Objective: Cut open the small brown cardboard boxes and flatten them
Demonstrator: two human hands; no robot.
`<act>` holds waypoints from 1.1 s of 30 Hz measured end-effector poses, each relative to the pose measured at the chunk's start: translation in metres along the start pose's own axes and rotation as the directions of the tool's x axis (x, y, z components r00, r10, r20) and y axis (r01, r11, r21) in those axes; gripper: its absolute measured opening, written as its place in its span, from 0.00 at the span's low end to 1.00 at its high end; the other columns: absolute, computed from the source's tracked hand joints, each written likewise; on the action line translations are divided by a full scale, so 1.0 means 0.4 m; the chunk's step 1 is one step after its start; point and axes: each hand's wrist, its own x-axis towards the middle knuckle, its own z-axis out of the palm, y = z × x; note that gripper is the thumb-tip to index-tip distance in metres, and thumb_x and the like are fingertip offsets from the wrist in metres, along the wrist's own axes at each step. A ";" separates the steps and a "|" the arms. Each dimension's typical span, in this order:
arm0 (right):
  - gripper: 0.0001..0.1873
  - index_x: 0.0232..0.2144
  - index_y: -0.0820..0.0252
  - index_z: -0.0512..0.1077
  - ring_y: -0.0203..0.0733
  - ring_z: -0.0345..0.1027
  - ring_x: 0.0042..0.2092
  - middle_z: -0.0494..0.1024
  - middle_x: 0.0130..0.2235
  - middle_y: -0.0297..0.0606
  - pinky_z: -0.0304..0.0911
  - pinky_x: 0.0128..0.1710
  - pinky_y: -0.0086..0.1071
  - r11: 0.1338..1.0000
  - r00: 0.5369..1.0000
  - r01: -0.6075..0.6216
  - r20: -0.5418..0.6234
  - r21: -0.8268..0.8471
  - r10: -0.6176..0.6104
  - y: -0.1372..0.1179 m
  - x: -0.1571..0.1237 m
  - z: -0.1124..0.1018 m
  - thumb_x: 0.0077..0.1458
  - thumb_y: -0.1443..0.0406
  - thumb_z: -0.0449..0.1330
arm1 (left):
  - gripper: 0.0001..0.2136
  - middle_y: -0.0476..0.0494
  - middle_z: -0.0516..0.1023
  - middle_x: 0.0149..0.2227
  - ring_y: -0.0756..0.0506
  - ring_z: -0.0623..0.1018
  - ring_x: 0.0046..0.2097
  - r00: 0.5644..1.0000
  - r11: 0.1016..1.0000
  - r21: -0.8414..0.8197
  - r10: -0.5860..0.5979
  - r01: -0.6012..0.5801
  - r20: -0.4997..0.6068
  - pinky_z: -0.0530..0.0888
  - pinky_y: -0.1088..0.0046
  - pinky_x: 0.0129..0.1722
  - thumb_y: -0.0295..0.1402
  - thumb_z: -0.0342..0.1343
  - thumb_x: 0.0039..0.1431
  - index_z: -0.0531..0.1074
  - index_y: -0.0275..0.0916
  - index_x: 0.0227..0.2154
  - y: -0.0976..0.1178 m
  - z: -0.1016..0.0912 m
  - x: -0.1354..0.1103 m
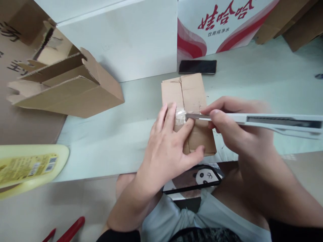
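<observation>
A small closed cardboard box [194,90] lies on the pale table, its top flaps meeting at a lengthwise seam. Across the seam sits a patch of clear tape [180,116]. My left hand [171,141] lies flat on the box with its fingers spread, the fingertips beside the tape. In my right hand [234,124] is a white utility knife [282,122], gripped between thumb and fingers. Its blade points left, and the tip touches or nearly touches the tape's right edge by my left index finger.
Behind the box lies a black phone [197,67]. An open cardboard box [101,89] stands at the left, before a white panel [121,43]. A printed carton [222,27] is at the back. A yellow bottle [32,168] is at the left edge, and red handles [72,230] show below.
</observation>
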 end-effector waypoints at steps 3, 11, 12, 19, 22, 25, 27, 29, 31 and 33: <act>0.12 0.27 0.56 0.78 0.35 0.63 0.22 0.71 0.20 0.31 0.59 0.23 0.31 1.000 0.999 -0.025 -0.047 0.006 0.025 0.002 -0.006 -0.003 0.61 0.66 0.58 | 0.30 0.31 0.51 0.75 0.25 0.49 0.76 1.000 1.000 0.002 0.002 -0.002 0.003 0.60 0.39 0.69 0.48 0.64 0.57 0.70 0.42 0.61 -0.001 0.002 -0.001; 0.09 0.27 0.56 0.77 0.37 0.67 0.25 0.72 0.21 0.32 0.62 0.27 0.33 0.999 0.994 -0.027 -0.108 0.022 0.030 0.007 -0.003 -0.005 0.58 0.67 0.59 | 0.34 0.29 0.49 0.75 0.24 0.48 0.75 1.000 1.000 0.028 0.013 -0.013 0.002 0.60 0.38 0.69 0.48 0.63 0.58 0.67 0.41 0.65 -0.004 0.006 -0.002; 0.09 0.27 0.56 0.77 0.37 0.67 0.25 0.72 0.21 0.31 0.61 0.27 0.33 1.000 0.995 -0.021 -0.100 0.023 0.023 0.007 -0.002 -0.004 0.58 0.67 0.59 | 0.34 0.28 0.49 0.75 0.24 0.48 0.75 1.000 0.999 0.030 0.013 -0.013 0.000 0.60 0.38 0.69 0.48 0.63 0.58 0.67 0.41 0.65 -0.004 0.007 -0.003; 0.11 0.28 0.59 0.77 0.32 0.63 0.23 0.73 0.22 0.30 0.58 0.24 0.29 1.000 1.000 0.002 0.027 0.002 -0.002 0.007 0.005 0.009 0.61 0.65 0.58 | 0.33 0.29 0.50 0.74 0.24 0.48 0.75 1.000 1.000 0.025 0.012 -0.012 -0.008 0.60 0.38 0.69 0.47 0.64 0.57 0.68 0.42 0.63 -0.002 0.006 -0.002; 0.11 0.28 0.59 0.77 0.31 0.62 0.22 0.72 0.21 0.30 0.57 0.24 0.28 1.000 0.998 0.001 0.058 -0.011 -0.001 0.007 0.005 0.009 0.61 0.64 0.58 | 0.32 0.28 0.50 0.74 0.23 0.48 0.76 1.000 1.000 0.016 0.012 -0.012 0.008 0.60 0.38 0.69 0.46 0.64 0.57 0.69 0.41 0.63 -0.002 0.003 -0.001; 0.11 0.27 0.59 0.76 0.31 0.63 0.22 0.73 0.22 0.31 0.57 0.23 0.28 1.000 0.999 0.000 0.040 0.007 0.000 0.005 0.003 0.008 0.61 0.64 0.58 | 0.32 0.28 0.50 0.75 0.23 0.48 0.75 1.000 1.000 0.011 0.010 -0.010 0.010 0.60 0.37 0.69 0.46 0.64 0.57 0.69 0.41 0.63 -0.001 0.002 0.000; 0.12 0.26 0.59 0.76 0.31 0.63 0.22 0.74 0.22 0.31 0.57 0.23 0.28 1.000 1.000 0.005 0.025 0.026 -0.006 0.005 0.004 0.009 0.61 0.65 0.58 | 0.32 0.29 0.50 0.75 0.23 0.48 0.75 1.000 1.000 0.010 0.008 -0.008 0.006 0.60 0.37 0.69 0.47 0.64 0.57 0.69 0.42 0.63 0.000 0.002 0.000; 0.12 0.25 0.59 0.75 0.31 0.63 0.22 0.73 0.22 0.31 0.56 0.22 0.28 0.999 0.999 0.003 0.035 0.036 -0.005 0.006 0.006 0.011 0.60 0.66 0.58 | 0.31 0.30 0.50 0.75 0.24 0.48 0.75 1.000 1.000 0.012 0.007 -0.007 0.009 0.60 0.37 0.69 0.46 0.64 0.57 0.69 0.42 0.62 0.001 0.002 0.001; 0.12 0.25 0.59 0.75 0.32 0.62 0.22 0.72 0.21 0.30 0.57 0.23 0.28 0.998 0.998 -0.007 0.066 0.054 0.004 0.006 0.008 0.011 0.60 0.66 0.58 | 0.30 0.30 0.51 0.75 0.24 0.48 0.76 1.000 1.000 0.014 0.006 -0.006 0.012 0.60 0.38 0.69 0.46 0.64 0.58 0.70 0.42 0.62 0.002 0.002 0.002; 0.12 0.26 0.59 0.75 0.31 0.62 0.22 0.73 0.22 0.31 0.58 0.23 0.28 0.996 0.997 -0.014 0.080 0.086 0.008 0.006 0.007 0.008 0.60 0.67 0.58 | 0.30 0.30 0.51 0.75 0.24 0.48 0.75 1.000 1.000 0.015 0.005 -0.005 0.014 0.60 0.38 0.69 0.46 0.64 0.58 0.70 0.41 0.61 0.002 0.001 0.002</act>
